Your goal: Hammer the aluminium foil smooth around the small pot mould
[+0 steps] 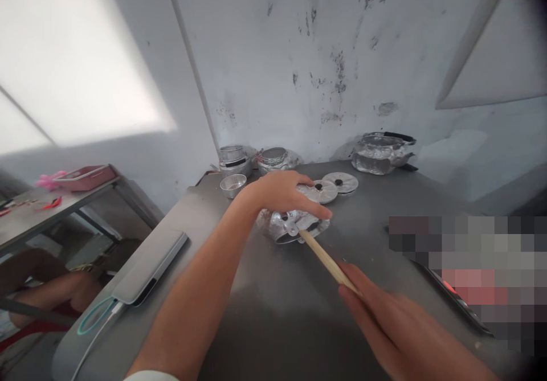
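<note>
My left hand (284, 194) lies over a shiny aluminium pot (285, 225) on the grey metal table (277, 307), fingers pressed down on its top. My right hand (384, 312) grips a wooden handle (327, 260) that runs up to a metal fitting at the pot's side. Two round metal lids with black knobs (331, 186) lie just behind the pot.
More aluminium pots (273, 159) stand along the wall at the back, with a bigger one (380, 152) at the back right and a small bowl (233, 184). A grey flat device with a teal cable (149, 267) lies on the left edge. A side table (51, 199) stands further left.
</note>
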Available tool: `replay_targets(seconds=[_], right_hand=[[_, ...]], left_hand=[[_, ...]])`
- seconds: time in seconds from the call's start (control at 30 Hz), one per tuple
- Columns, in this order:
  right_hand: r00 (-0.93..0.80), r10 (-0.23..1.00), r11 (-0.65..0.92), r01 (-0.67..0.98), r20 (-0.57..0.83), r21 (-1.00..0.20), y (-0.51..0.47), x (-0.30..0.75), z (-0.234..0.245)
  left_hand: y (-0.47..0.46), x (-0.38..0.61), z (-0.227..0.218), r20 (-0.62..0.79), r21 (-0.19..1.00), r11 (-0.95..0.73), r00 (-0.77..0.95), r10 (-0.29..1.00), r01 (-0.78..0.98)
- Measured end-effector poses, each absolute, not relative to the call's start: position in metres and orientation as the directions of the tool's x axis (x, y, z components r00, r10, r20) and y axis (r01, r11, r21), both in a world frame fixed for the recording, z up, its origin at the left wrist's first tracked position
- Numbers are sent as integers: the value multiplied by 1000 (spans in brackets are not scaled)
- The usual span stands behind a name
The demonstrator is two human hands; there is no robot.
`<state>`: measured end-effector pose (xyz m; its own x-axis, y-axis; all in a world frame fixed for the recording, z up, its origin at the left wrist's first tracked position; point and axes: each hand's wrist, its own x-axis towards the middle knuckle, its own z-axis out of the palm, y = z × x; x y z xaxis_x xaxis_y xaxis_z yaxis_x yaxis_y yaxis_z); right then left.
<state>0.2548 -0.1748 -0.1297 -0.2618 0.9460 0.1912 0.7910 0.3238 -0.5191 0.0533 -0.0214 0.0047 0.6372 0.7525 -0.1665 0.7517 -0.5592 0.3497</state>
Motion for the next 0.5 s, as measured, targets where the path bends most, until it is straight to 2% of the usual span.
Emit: replay_targets(seconds=[0.17,0.4,0.5], right_hand=[[-259,953,302,845,156,-442,-175,257,-141],[-289,946,322,776,149,-543,-173,254,-133],[-270,948,318,782,170,-535,-172,254,-137]], left_hand=[[-21,54,4,-175,354,-538,619,766,765],[-17,52,1,-146,390,-577,667,731,718],[-16,50,0,-132,378,-596,678,723,709]])
